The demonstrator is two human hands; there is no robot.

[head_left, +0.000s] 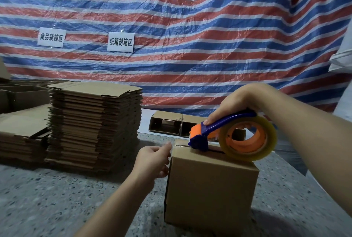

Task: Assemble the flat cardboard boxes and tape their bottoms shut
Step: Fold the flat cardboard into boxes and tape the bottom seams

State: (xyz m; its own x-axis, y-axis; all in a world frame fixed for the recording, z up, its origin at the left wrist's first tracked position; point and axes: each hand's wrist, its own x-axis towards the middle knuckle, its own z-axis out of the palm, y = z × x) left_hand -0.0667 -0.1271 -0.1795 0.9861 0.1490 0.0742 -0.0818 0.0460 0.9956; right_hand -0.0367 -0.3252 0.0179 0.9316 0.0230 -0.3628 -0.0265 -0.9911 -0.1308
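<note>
An assembled cardboard box [209,185] stands on the speckled table [57,198], its closed flaps facing up. My right hand [234,103] grips the blue handle of a tape dispenser [228,134] with an orange hub and a clear tape roll. The dispenser's front end sits on the box's top seam near the far left edge. My left hand [152,160] rests against the box's left side near the top corner, thumb reaching the top edge, fingers loosely bent.
A tall stack of flat cardboard boxes [93,124] stands at the left, with a lower stack [21,132] beside it. Assembled boxes [167,124] lie on their sides behind the dispenser; more sit at the far left. A striped tarp [190,37] with two paper signs hangs behind.
</note>
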